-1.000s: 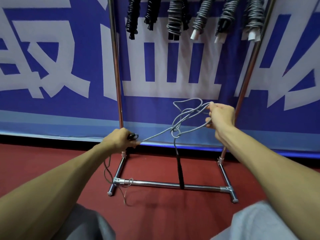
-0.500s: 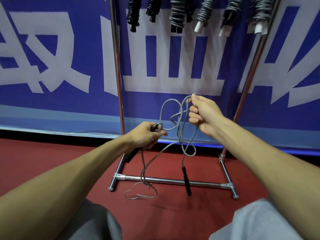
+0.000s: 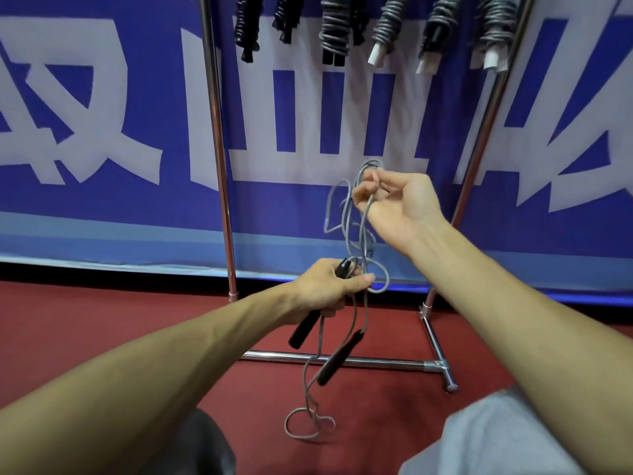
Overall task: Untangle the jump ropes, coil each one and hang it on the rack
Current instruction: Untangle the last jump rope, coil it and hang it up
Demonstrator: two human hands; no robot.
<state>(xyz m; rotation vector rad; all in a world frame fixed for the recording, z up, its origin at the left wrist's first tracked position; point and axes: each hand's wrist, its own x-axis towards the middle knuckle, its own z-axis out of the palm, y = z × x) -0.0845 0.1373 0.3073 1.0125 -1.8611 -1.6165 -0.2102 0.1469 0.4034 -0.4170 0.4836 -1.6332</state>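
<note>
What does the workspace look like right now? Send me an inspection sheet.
Surface: red floor; a loop of the rope lies on it.
Job's things: the grey rope is tangled in loops between the hands; one handle is in the left hand, the other handle dangles in front of the rack base; coiled ropes hang at the rack's top.
Clutter: nothing seen.
Grippers: left hand grips the handle; right hand, higher up, pinches the rope loops.
Cables: nothing seen.
Surroundings: blue banner behind the rack; grey trousers at the bottom edge.
</note>
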